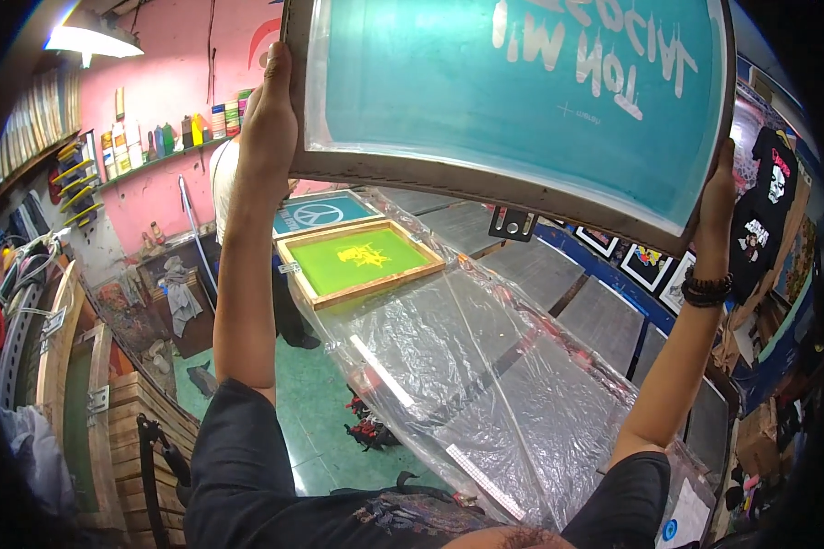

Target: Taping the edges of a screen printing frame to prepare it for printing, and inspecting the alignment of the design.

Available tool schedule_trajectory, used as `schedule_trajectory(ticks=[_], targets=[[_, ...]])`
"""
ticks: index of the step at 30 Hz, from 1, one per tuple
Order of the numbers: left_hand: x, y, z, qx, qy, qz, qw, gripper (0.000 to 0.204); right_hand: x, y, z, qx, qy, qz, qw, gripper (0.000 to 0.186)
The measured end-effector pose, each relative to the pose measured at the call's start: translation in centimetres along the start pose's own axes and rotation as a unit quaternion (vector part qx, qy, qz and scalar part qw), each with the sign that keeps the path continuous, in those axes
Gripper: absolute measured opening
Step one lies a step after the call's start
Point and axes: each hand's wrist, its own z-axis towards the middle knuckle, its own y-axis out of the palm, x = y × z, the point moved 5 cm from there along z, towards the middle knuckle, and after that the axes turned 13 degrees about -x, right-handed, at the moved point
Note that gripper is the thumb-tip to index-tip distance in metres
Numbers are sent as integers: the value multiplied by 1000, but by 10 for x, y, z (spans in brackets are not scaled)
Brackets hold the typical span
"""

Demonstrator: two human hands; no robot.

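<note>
Raised in front of me is a screen printing frame (485, 110) with teal mesh and mirrored lettering. My left hand (273, 105) grips its left edge, with the thumb up along the side. On its right edge my right hand (718, 197) is closed, a dark beaded bracelet on that wrist; some fingers are hidden behind the frame. Below, on the plastic-covered table (540, 393), lies a wooden screen frame (366, 261) with green mesh and a yellow design. Just beyond it lies a blue screen (321, 212) with a peace sign.
A person in a white shirt (224, 183) stands behind my left forearm. Bottles and tubs line a wall shelf (160, 165). Wooden frames (74, 366) stack at the left. Grey panels (595, 320) run along the table's right side, and a black printed shirt (770, 197) hangs at the right.
</note>
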Motion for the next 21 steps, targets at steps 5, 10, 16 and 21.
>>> schedule_trajectory(ticks=[5,10,16,21], targets=[[-3,-3,2,9,-12,24,1000,74,12,-4,5,1,7,6,1000,66],[-14,-2,4,3,-14,37,999,76,28,-7,1,5,9,3,1000,69],[-28,11,-10,-36,3,88,995,74,44,-29,-25,36,9,-50,998,71],[-79,2,-86,-69,-17,77,995,52,80,-15,-133,76,68,-91,991,71]])
